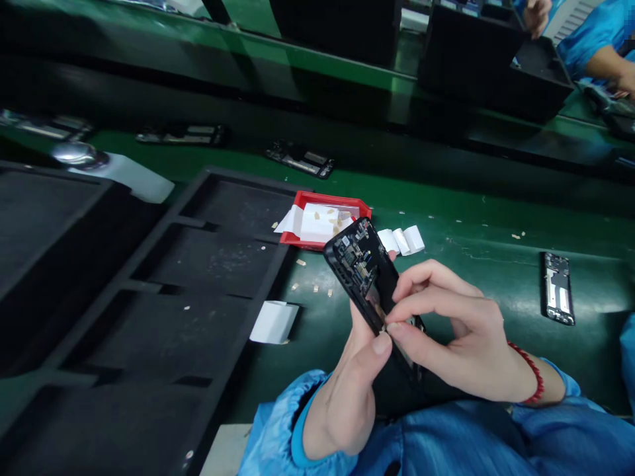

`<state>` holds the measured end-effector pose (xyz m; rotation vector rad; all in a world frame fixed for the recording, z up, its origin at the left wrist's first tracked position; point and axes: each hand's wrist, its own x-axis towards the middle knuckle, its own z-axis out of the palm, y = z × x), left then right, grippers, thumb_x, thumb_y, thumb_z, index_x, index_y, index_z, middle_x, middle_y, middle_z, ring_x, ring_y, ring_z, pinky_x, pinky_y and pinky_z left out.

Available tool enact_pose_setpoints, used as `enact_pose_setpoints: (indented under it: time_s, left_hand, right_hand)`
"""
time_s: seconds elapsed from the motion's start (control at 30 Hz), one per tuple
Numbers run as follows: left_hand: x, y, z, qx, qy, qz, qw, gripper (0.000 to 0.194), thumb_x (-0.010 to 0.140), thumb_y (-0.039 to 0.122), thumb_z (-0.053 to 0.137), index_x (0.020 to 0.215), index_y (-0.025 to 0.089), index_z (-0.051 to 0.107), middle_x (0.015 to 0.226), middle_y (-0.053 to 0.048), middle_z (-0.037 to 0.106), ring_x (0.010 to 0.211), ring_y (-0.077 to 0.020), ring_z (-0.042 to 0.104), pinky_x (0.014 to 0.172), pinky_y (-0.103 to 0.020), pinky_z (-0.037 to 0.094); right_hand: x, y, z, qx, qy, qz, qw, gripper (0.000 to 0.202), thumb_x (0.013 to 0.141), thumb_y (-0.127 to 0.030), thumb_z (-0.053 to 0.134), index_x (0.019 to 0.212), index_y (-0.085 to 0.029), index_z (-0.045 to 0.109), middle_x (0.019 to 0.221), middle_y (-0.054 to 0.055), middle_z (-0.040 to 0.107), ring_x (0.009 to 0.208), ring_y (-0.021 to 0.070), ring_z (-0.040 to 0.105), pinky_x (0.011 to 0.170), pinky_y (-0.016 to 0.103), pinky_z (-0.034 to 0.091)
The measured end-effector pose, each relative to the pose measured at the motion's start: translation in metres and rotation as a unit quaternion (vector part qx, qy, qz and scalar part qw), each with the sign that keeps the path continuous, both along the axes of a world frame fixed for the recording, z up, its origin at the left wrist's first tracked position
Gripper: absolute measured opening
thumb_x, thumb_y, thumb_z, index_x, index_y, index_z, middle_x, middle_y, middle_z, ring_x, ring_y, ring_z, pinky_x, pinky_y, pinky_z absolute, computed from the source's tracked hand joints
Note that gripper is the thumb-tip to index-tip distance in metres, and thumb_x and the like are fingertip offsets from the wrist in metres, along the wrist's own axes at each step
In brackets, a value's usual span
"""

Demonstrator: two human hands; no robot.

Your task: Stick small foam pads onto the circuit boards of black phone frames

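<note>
My left hand (354,390) grips an opened phone body (360,261) from below, its thumb lying along the near edge. The phone is tilted, and its circuit board shows at the upper end. Over its lower half, my right hand (446,324) is closed in a pinch, with thumb and index fingertip touching the phone near my left thumb. Whatever sits between those fingertips is too small to make out. Just behind the phone is a red tray (307,196) holding white paper and small tan pieces. Folded white strips (403,240) lie to the right of the tray.
A black compartment tray (238,277) fills the left side, with a white paper piece (274,322) at its edge. Phone bodies lie at the back (300,158) and on the right (557,288). Across the bench, a co-worker's arm (608,63) shows beside black boxes (476,59).
</note>
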<state>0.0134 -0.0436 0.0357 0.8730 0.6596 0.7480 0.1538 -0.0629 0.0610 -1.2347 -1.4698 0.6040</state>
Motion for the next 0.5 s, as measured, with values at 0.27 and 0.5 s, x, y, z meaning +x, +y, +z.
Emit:
enact_pose_setpoints:
  time_s: [0.27,0.5]
  left_hand:
    - [-0.0001,-0.0066,-0.001,0.021,0.015,0.025,0.999,0.06,0.102,0.043,0.05,0.16,0.033,0.037,0.172,0.004,0.027,0.16,-0.0324,0.019,0.132,-0.047,0.019]
    - [-0.0054,-0.0073,-0.0056,0.026,0.024,0.008,0.999,0.063,0.102,0.047,0.049,0.161,0.035,0.032,0.175,0.006,0.017,0.162,-0.0342,0.006,0.133,-0.05,0.016]
  right_hand:
    - [-0.0007,0.0003,-0.0039,-0.028,0.06,0.026,0.997,0.008,0.085,-0.01,0.073,0.083,-0.018,0.073,0.095,0.005,0.067,0.084,0.0133,0.067,0.076,0.027,0.062]
    - [-0.0012,-0.0012,-0.0056,-0.065,0.131,0.058,0.987,0.007,0.09,-0.011,0.07,0.086,-0.017,0.073,0.097,0.005,0.065,0.09,0.0128,0.067,0.08,0.025,0.06]
